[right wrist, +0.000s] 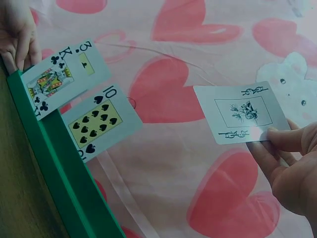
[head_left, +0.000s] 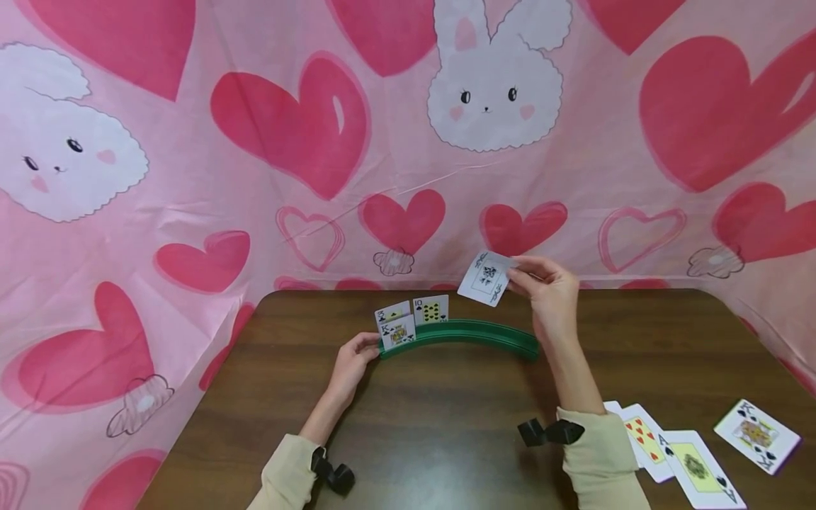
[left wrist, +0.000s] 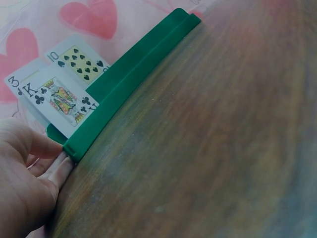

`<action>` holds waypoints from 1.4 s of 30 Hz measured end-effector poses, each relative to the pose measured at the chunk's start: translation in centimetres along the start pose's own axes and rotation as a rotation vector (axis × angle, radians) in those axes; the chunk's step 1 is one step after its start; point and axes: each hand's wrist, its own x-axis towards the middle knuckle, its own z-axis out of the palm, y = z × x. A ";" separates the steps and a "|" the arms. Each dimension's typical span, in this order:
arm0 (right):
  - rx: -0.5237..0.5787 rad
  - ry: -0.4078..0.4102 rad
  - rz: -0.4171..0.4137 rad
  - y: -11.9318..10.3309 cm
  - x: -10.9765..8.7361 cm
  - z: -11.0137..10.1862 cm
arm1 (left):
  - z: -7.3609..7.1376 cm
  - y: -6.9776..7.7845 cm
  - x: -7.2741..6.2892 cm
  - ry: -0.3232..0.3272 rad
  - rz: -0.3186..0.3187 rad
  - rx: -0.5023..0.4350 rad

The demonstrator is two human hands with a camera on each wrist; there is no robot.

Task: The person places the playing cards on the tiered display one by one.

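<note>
A curved green card holder (head_left: pixel 474 331) lies on the table. Standing in its left part are a king of clubs (left wrist: pixel 62 101), a three of clubs (right wrist: pixel 88 63) partly hidden behind it, and a ten of spades (right wrist: pixel 99 121). My left hand (head_left: pixel 352 367) pinches the holder's left end between thumb and fingers. Raised above the holder's right part, my right hand (head_left: pixel 552 297) pinches a black-and-white joker card (right wrist: pixel 243 113) by one edge. The joker's face is turned toward the head view and is apart from the holder.
At the table's right front lie an ace of spades (head_left: pixel 701 471) and a hearts card (head_left: pixel 644 439), overlapping, with another card partly under my right sleeve. Farther right is a king of spades (head_left: pixel 757 435) on a stack. A pink heart-and-rabbit cloth (head_left: pixel 395 163) hangs behind the table (head_left: pixel 440 418).
</note>
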 end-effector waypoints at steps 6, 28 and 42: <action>-0.051 -0.036 0.009 0.8 -0.5 0.3 | 0.2 0.0 -0.2 -0.018 -0.019 -0.003; -0.223 -0.128 0.035 2.6 -1.0 1.8 | -0.1 0.3 -0.1 -0.014 -0.008 -0.009; -0.295 -0.182 0.072 4.6 -1.3 2.4 | -0.1 1.0 -0.5 -0.024 -0.016 -0.009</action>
